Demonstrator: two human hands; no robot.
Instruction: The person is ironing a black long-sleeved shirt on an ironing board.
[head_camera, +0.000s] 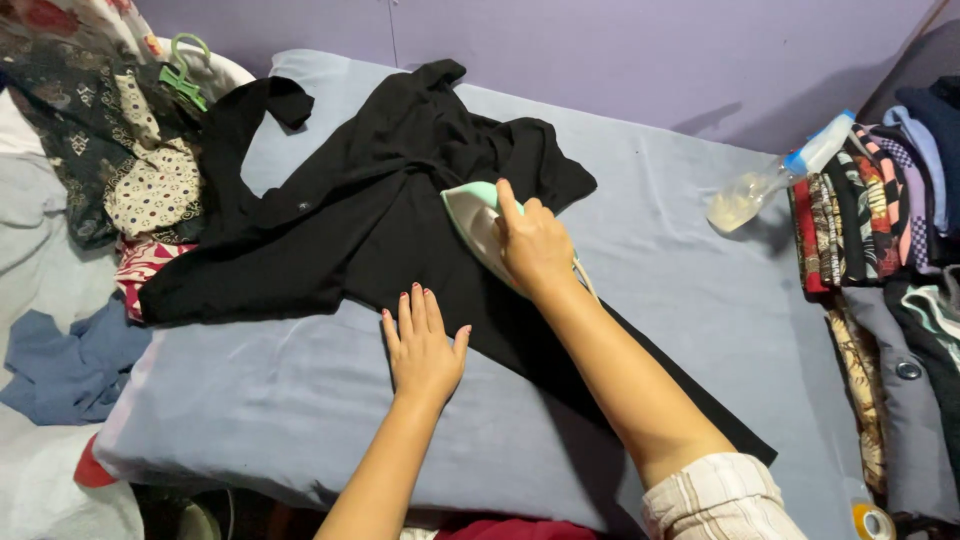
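Black garment (350, 220) lies spread on the grey padded worktop (680, 300), centre-left. Left hand (425, 345), fingers spread, presses its near hem flat. Right hand (535, 245) is wrapped around the pale-green iron (472, 215), resting mid-garment. Advice: keep the cloth taut ahead of the sole and keep fingers clear.

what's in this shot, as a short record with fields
surface: blue-grey padded sheet
garment: black garment spread on the sheet
right hand: right hand grips a white and mint iron on the garment
left hand: left hand flat at the garment's lower edge
right side: spray bottle leaning on a folded clothes stack
left side: loose clothes pile
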